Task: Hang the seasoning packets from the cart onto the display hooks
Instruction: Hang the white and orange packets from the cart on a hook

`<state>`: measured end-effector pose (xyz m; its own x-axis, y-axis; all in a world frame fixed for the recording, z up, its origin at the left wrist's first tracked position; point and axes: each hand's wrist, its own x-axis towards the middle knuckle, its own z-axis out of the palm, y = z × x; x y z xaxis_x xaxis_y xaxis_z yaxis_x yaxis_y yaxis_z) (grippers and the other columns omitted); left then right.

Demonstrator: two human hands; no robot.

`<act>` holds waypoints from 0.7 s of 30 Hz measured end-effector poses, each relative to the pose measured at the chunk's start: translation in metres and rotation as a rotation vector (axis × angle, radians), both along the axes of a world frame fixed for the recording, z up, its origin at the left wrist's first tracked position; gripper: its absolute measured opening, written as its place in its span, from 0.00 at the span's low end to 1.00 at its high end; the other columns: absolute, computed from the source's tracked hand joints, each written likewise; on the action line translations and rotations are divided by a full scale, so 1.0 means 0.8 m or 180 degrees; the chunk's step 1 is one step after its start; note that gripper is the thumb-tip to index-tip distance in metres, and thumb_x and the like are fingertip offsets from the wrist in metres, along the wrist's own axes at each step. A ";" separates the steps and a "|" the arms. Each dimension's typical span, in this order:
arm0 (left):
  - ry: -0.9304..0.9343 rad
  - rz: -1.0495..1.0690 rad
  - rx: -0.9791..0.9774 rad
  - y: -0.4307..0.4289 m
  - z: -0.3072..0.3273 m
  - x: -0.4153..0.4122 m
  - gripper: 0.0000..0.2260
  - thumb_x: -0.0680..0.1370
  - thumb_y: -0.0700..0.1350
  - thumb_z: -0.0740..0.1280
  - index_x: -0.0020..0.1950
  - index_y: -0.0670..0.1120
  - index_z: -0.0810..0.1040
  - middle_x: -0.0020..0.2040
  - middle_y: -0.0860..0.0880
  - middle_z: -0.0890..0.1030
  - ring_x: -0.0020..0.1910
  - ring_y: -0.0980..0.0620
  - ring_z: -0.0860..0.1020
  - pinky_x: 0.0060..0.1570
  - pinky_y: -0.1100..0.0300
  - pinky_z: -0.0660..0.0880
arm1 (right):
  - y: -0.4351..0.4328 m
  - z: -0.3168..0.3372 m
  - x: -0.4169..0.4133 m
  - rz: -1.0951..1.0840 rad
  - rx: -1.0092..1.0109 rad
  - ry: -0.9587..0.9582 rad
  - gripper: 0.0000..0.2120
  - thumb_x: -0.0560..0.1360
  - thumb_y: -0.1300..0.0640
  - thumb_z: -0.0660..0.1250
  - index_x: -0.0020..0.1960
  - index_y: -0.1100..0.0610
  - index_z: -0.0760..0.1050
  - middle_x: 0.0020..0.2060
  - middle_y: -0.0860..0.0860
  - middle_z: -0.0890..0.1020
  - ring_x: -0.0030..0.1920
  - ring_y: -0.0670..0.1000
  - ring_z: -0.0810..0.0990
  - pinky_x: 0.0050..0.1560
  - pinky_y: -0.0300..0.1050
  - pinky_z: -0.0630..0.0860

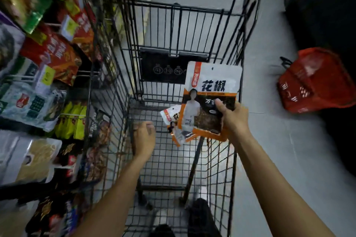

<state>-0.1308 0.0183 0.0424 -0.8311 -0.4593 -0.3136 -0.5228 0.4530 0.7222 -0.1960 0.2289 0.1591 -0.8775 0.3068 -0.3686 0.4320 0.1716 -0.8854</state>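
Lifting a seasoning packet [210, 100] above the cart [181, 152] is the step in hand; the right hand [234, 119] pinches its lower right corner. The left hand [143, 139] hangs loosely curled inside the cart, grip holding nothing. Spare packets [174, 121] lie on the cart's wire floor. Judged next: carry the held packet left of the cart and thread its top hole onto a display hook [66, 115]. A red basket [316, 81] sits on the pale floor, right of the cart.

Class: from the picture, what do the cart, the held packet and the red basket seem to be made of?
Cart: dark coated metal wire, seen in its thin welded grid.
Held packet in the right hand: glossy printed plastic film, probably; it reflects light.
Red basket: likely moulded plastic, though blurred.
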 end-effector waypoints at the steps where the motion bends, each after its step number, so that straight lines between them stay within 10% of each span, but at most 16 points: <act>1: -0.0185 -0.0006 0.0134 0.011 -0.024 -0.015 0.11 0.80 0.41 0.62 0.60 0.39 0.76 0.54 0.41 0.81 0.53 0.43 0.79 0.47 0.57 0.73 | -0.002 0.002 -0.017 0.0075 -0.0124 0.0015 0.03 0.75 0.59 0.69 0.46 0.58 0.79 0.42 0.54 0.84 0.40 0.48 0.82 0.38 0.39 0.80; 7: -0.0821 0.0337 0.0851 0.050 -0.150 -0.077 0.20 0.78 0.46 0.67 0.63 0.33 0.71 0.56 0.38 0.80 0.56 0.39 0.77 0.45 0.53 0.73 | -0.012 -0.041 -0.097 0.0520 0.0199 0.0029 0.07 0.76 0.58 0.68 0.49 0.62 0.78 0.47 0.59 0.84 0.48 0.56 0.83 0.53 0.57 0.80; 11: -0.0940 0.0468 0.0882 0.074 -0.201 -0.102 0.17 0.77 0.48 0.68 0.55 0.35 0.77 0.53 0.38 0.81 0.53 0.39 0.79 0.39 0.58 0.73 | -0.004 -0.082 -0.118 0.0533 0.0704 0.0003 0.05 0.76 0.57 0.69 0.43 0.58 0.77 0.40 0.52 0.82 0.45 0.53 0.81 0.47 0.47 0.78; 15: -0.1328 0.0825 0.0411 0.101 -0.221 -0.123 0.28 0.72 0.49 0.74 0.65 0.37 0.70 0.63 0.38 0.72 0.62 0.40 0.73 0.57 0.47 0.74 | 0.002 -0.102 -0.126 0.0452 0.0852 -0.0084 0.05 0.75 0.55 0.70 0.42 0.55 0.76 0.42 0.52 0.82 0.45 0.52 0.81 0.48 0.47 0.77; 21: -0.1483 0.1064 -0.0282 0.122 -0.222 -0.130 0.26 0.73 0.48 0.73 0.64 0.38 0.68 0.63 0.39 0.71 0.61 0.41 0.71 0.55 0.49 0.73 | 0.004 -0.108 -0.134 0.0334 0.0423 -0.0292 0.04 0.75 0.57 0.69 0.42 0.55 0.78 0.43 0.53 0.83 0.47 0.54 0.82 0.55 0.56 0.79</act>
